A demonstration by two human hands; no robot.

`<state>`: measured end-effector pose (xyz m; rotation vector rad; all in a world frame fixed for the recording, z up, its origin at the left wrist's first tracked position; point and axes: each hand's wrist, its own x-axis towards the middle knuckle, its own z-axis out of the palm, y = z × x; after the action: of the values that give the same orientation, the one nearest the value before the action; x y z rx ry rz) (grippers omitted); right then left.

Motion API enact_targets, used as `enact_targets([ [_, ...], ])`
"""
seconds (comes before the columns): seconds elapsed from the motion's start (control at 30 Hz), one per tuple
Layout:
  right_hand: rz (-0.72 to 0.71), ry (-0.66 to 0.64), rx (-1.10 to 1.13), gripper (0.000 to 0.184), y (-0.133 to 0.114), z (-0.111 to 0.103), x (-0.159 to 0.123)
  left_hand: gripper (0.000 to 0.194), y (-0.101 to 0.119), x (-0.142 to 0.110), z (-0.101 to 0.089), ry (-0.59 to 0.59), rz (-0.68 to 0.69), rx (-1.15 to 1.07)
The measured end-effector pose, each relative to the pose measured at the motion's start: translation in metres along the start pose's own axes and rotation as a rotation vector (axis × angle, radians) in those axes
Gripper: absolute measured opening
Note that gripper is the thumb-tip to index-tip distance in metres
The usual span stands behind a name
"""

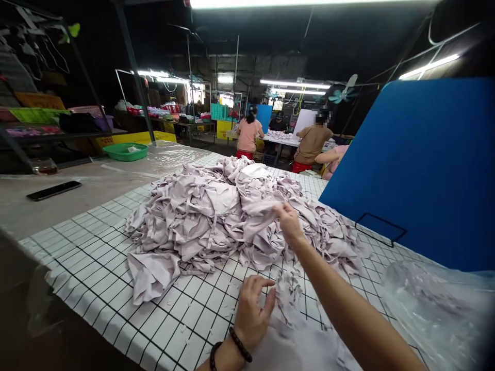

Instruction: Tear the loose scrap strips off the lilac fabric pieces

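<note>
A large heap of pale lilac fabric pieces [204,206] covers the middle of the checked tablecloth [104,278]. My right hand [289,222] reaches into the heap's near side, its fingers pinched on one lilac fabric piece [263,210]. Lower down, my left hand [253,309], with dark beads at the wrist, hovers over the cloth with thumb and fingers apart and nothing between them. Close beside it lies a small bunch of frayed lilac scraps [288,291]. More lilac fabric [297,348] spreads along the near edge, partly behind my right forearm.
A tall blue board [425,170] stands at the right, near a black wire frame [381,229]. Clear plastic bags [436,309] lie at the near right. A phone [54,190], a glass [44,166] and a green basin [126,151] are at the left. Several people work farther back.
</note>
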<state>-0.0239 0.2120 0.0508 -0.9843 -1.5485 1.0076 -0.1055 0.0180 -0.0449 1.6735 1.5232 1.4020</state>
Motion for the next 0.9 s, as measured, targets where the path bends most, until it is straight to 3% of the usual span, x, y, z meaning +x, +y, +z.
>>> enact_targets([
  [0.1, 0.006, 0.128, 0.273, 0.022, -0.01, -0.063, -0.008, 0.022, 0.004, 0.011, -0.009, 0.159, -0.021, -0.065],
  [0.2, 0.067, 0.142, 0.317, 0.026, -0.019, -0.113, -0.025, 0.026, 0.017, 0.031, -0.015, 0.217, -0.032, -0.054],
  [0.3, 0.128, 0.1, 0.257, 0.029, -0.026, -0.139, -0.044, 0.03, 0.036, 0.057, -0.007, 0.079, 0.06, -0.023],
  [0.4, 0.154, 0.055, 0.19, 0.031, -0.033, -0.146, -0.059, 0.037, 0.047, 0.077, 0.022, -0.18, 0.143, -0.037],
  [0.5, 0.148, 0.017, 0.207, 0.031, -0.041, -0.151, -0.068, 0.031, 0.045, 0.085, 0.057, -0.303, 0.122, -0.031],
  [0.6, 0.124, 0.012, 0.218, 0.033, -0.051, -0.163, -0.073, 0.023, 0.035, 0.089, 0.075, -0.368, 0.009, -0.14],
  [0.67, 0.106, 0.043, 0.183, 0.035, -0.057, -0.177, -0.076, 0.032, 0.028, 0.094, 0.072, -0.437, -0.098, -0.286],
  [0.77, 0.107, 0.13, 0.156, 0.037, -0.062, -0.2, -0.08, 0.047, 0.022, 0.108, 0.05, -0.486, -0.175, -0.396],
  [0.9, 0.174, 0.209, 0.14, 0.042, -0.058, -0.221, -0.086, 0.054, 0.027, 0.129, 0.013, -0.405, -0.182, -0.465],
])
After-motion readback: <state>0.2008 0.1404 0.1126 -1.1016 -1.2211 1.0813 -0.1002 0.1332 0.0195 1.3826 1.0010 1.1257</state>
